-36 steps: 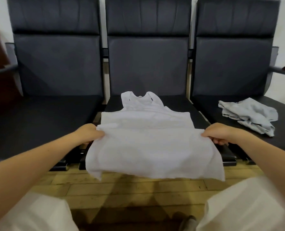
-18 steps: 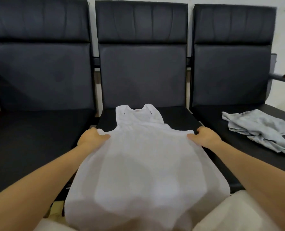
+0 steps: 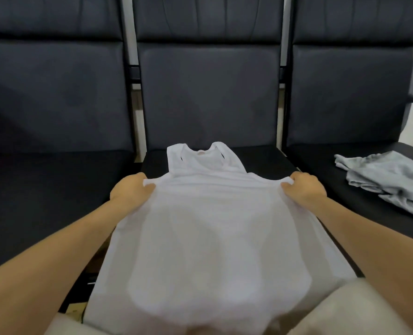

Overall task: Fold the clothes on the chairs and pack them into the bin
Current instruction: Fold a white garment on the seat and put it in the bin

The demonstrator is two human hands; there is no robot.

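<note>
On the middle chair (image 3: pixel 261 163) of three dark seats, a white tank top (image 3: pixel 208 226) lies mid-fold, its hem pinched by the left hand (image 3: pixel 130 192) and right hand (image 3: pixel 304 189); a grey garment (image 3: pixel 384 175) waits unfolded beside it. No bin is visible.

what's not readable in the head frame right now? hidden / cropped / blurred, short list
- Bin: not in the head view at all.
- White tank top: its lower hem runs off the bottom edge, toward the person's lap.
- Neck label: too small to read.
- Left hand and right hand: fingertips hidden in the bunched fabric they pinch.
- Grey garment: crumpled, cut by the right edge; type unclear.
</note>
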